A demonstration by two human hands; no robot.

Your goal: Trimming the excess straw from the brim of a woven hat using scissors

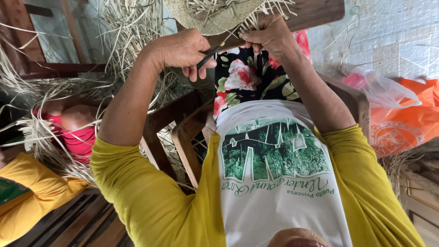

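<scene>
A round woven straw piece (210, 16) with loose strand ends sits on my lap at the top of the view. My left hand (183, 48) is closed around a thin black tool with a yellow band (211, 54), its tip pointing up at the straw rim. My right hand (270, 34) pinches the rim and a loose strand right beside that tip. Both yellow-sleeved arms reach forward over my white printed shirt and floral skirt (240, 77).
Wooden chair arms (183, 132) frame my lap. Loose straw (128, 32) is heaped at the upper left. Another person in a yellow sleeve and pink shorts (75, 137) sits at left. An orange bag (402, 126) and a clear plastic bag (377, 87) lie at right.
</scene>
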